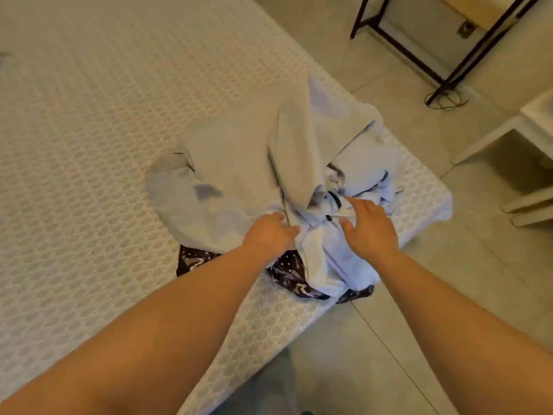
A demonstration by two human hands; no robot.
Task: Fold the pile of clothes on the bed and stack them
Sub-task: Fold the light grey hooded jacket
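Note:
A crumpled pile of pale grey-blue clothes (239, 163) lies near the bed's right corner. Under its near side a dark patterned garment (291, 277) pokes out. My left hand (270, 235) grips a fold of the pale fabric at the pile's near edge, fingers curled into the cloth. My right hand (369, 227) hovers over the pile's right part with fingers spread and relaxed, next to a small black cord or tag (335, 202); it holds nothing that I can see.
The bed (104, 145) has a white patterned cover and stretches far to the left and back. Tiled floor (419, 324) lies to the right. A black metal frame (449, 79) and a white piece of furniture (532, 127) stand beyond the bed's corner.

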